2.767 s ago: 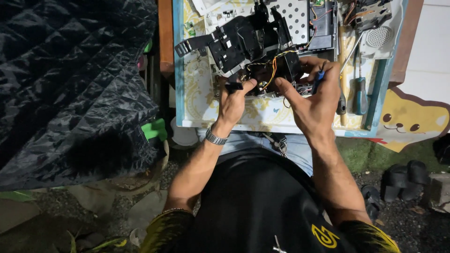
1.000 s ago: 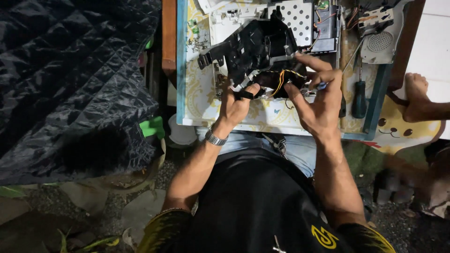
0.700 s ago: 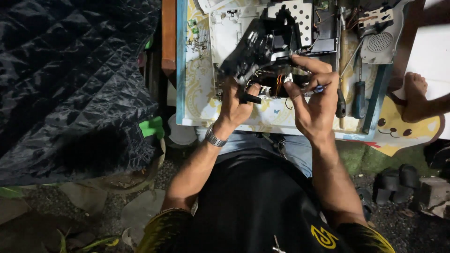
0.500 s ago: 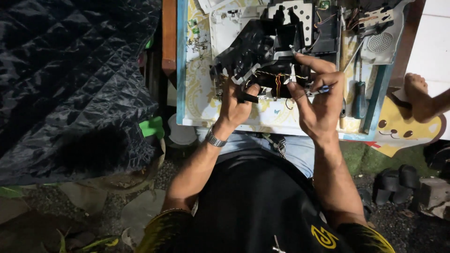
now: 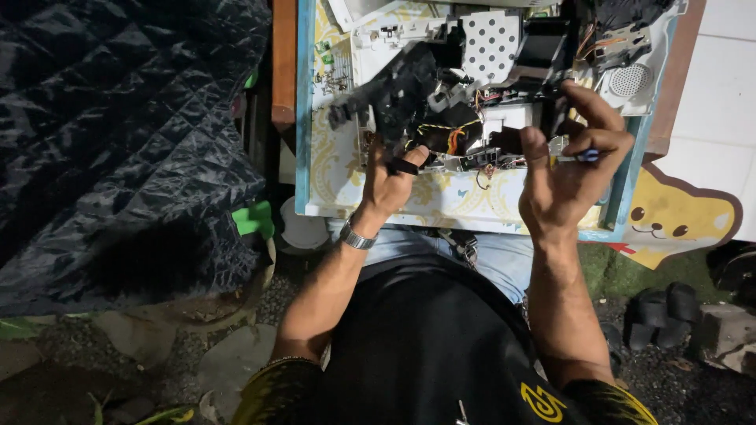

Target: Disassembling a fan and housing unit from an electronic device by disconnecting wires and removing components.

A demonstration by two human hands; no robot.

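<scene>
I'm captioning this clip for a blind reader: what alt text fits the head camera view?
Seen from above, a seated person's left hand grips a black plastic assembly with exposed wires, while the right hand holds a small blue-handled tool beside it. Both work over a blue-edged tray table strewn with white dismantled parts.

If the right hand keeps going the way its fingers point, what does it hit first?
Probably the white speaker grille. The right hand points up the tray toward it, a blue-tipped tool in its fingers; depth is unclear.
</scene>
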